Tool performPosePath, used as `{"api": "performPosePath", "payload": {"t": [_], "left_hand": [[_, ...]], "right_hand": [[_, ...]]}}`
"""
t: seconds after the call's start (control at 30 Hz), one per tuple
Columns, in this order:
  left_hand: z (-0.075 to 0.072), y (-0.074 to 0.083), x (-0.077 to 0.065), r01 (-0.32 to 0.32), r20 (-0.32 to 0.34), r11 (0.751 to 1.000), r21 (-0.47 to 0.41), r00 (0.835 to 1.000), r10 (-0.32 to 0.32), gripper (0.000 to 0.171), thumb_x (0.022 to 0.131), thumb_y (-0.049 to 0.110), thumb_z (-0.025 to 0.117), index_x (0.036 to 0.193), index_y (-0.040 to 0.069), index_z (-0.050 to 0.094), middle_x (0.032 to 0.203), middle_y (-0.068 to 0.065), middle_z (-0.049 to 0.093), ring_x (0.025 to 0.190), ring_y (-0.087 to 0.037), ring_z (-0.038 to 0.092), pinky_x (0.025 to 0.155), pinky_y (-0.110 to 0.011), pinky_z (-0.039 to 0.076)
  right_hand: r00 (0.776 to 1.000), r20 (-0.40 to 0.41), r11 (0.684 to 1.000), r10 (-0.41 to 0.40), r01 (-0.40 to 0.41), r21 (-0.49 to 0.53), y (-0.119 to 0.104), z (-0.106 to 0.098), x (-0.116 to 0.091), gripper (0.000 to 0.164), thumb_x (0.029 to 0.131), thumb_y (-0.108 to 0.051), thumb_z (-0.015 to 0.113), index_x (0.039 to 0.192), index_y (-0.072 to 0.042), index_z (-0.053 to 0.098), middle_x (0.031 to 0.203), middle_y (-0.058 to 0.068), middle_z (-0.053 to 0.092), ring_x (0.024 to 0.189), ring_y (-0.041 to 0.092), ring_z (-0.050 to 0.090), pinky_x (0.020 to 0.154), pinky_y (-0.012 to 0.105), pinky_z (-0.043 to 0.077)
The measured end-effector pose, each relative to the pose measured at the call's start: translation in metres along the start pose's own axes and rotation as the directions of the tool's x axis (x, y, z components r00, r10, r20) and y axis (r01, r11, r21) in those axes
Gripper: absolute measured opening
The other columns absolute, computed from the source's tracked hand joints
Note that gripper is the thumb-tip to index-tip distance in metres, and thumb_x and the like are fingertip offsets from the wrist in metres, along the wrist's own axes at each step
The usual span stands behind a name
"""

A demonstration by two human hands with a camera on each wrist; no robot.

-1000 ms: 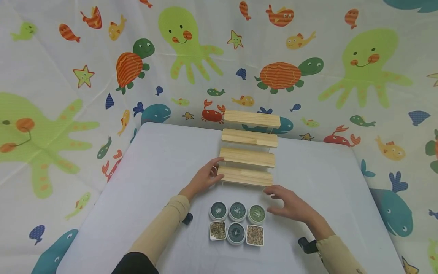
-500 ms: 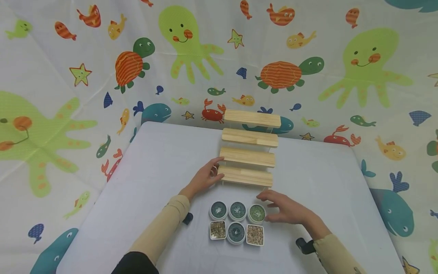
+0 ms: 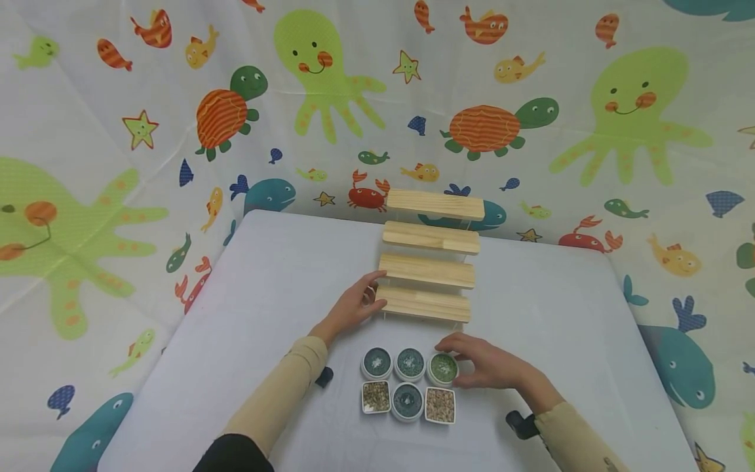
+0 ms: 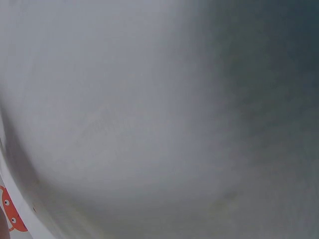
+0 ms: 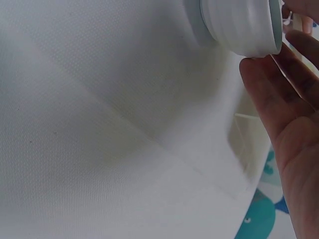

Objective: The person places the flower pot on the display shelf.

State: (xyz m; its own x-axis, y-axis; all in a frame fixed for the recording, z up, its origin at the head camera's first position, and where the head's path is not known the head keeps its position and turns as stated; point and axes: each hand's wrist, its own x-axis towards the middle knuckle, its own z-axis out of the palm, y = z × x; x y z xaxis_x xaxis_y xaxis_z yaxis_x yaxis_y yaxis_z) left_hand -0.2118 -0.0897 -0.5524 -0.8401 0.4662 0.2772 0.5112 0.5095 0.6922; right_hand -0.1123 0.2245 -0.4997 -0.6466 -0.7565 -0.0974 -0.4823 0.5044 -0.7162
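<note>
The right hand (image 3: 492,364) bends around a round white pot with a green top (image 3: 443,368), fingertips at its far rim and thumb at its right side; whether they press on it cannot be told. The pot stands on the table at the right end of its row. The left hand (image 3: 352,305) holds the left end of a four-tier wooden stand (image 3: 425,305), its thumb at the lowest board and forefinger at the next one up. In that row, two round pots with blue-green tops (image 3: 394,367) stand left of the green one; in the nearer row, another round blue-green pot (image 3: 407,401) sits between two square white dishes (image 3: 440,405) of speckled grains. Beige sleeves (image 3: 277,393) cover both forearms. Under everything spreads a smooth white tabletop (image 3: 283,275), faintly creased in the right wrist view. Behind and to both sides rises a white cloth (image 3: 389,108) printed with green octopuses, orange-shelled turtles, blue whales, red crabs, fish and stars, the stand's top board overlapping one whale.
</note>
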Motion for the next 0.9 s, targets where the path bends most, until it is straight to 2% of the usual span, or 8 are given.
{"api": "performPosePath", "payload": {"t": [0.6, 0.9], "left_hand": [[-0.0002, -0.0006, -0.0006, 0.022, 0.008, 1.0, 0.005, 1.0, -0.022, 0.062, 0.087, 0.028, 0.063, 0.14, 0.031, 0.03, 0.1, -0.001, 0.054, 0.083, -0.015, 0.057, 0.074, -0.029, 0.049], [0.0007, -0.0018, -0.0005, 0.02, 0.004, 1.0, -0.005, 1.0, -0.02, 0.062, 0.087, 0.029, 0.063, 0.139, 0.031, 0.03, 0.1, -0.001, 0.054, 0.082, -0.015, 0.056, 0.072, -0.027, 0.048]], "right_hand": [[0.999, 0.039, 0.999, 0.028, -0.026, -0.039, 0.0007, 0.0014, 0.0023, 0.054, 0.076, -0.019, 0.073, 0.125, -0.013, 0.051, 0.125, -0.003, 0.05, 0.11, 0.012, 0.051, 0.091, 0.027, 0.046], [1.0, 0.002, 0.998, -0.029, 0.029, -0.063, 0.0009, 0.0027, 0.0033, 0.052, 0.075, -0.017, 0.075, 0.121, -0.011, 0.051, 0.12, -0.001, 0.051, 0.105, 0.013, 0.052, 0.087, 0.029, 0.048]]}}
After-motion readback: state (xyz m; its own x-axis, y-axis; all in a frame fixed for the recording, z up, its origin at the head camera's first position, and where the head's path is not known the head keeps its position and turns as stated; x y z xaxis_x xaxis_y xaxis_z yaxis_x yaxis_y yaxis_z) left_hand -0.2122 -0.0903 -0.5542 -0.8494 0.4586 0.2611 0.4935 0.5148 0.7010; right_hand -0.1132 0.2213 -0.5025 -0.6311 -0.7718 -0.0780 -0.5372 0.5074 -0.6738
